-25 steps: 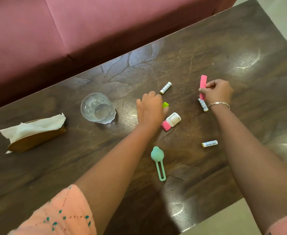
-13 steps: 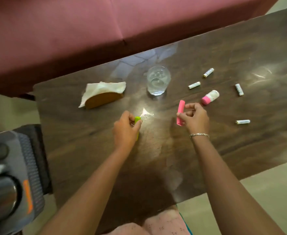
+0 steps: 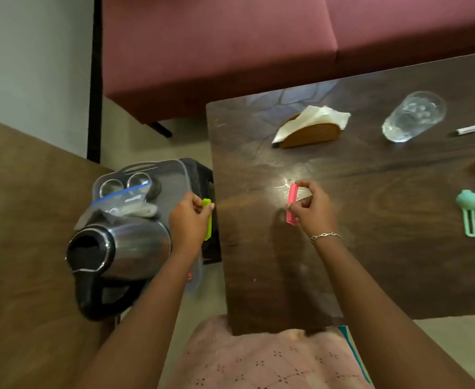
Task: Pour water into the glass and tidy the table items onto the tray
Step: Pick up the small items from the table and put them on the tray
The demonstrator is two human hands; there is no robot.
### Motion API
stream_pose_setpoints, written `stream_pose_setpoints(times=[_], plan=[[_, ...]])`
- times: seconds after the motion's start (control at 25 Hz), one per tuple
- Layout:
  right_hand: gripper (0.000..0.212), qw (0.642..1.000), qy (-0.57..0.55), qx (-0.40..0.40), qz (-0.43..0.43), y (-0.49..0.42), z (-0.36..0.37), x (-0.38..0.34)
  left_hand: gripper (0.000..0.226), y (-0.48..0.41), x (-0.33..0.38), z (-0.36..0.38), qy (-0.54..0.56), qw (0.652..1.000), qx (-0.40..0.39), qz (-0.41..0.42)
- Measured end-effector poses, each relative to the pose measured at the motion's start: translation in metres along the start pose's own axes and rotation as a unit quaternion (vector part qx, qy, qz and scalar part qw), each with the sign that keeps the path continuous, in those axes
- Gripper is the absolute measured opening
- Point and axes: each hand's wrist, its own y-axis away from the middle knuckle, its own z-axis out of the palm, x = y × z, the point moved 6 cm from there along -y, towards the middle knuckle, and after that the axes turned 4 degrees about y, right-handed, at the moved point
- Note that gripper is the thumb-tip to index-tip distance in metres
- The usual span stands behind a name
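Glass (image 3: 413,117) at 1 o'clock held water; tray (image 3: 172,175) w/ kettle (image 3: 118,254), bag. Left hand (image 3: 189,220) gripped green clip (image 3: 207,219), right hand (image 3: 313,210) pink clip (image 3: 292,202).

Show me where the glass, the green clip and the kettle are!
glass (image 3: 413,116): head view, on its clear side wall.
green clip (image 3: 207,220): head view, on the long bar showing beside the left hand's fingers.
kettle (image 3: 129,249): head view, on its shiny steel body.
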Motion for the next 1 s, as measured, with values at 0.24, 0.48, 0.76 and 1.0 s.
stream_pose_setpoints(times=[0.24, 0.48, 0.76, 1.0], plan=[[0.050, 0.995, 0.067, -0.057, -0.041, 0.023, 0.072, -0.037, 0.034, -0.015, -0.088, -0.024, -0.079, 0.992, -0.026, -0.096], [0.047, 0.986, 0.106, -0.110, -0.069, 0.034, 0.111, -0.050, 0.029, -0.029, -0.118, -0.003, -0.160, 0.974, -0.095, -0.127], [0.047, 0.977, 0.141, -0.134, -0.090, 0.037, 0.126, -0.052, 0.022, -0.075, -0.101, 0.021, -0.292, 0.946, -0.140, -0.021], [0.046, 0.977, 0.144, -0.136, -0.079, 0.030, 0.130, -0.050, 0.026, -0.082, -0.095, 0.042, -0.399, 0.888, -0.202, 0.110]])
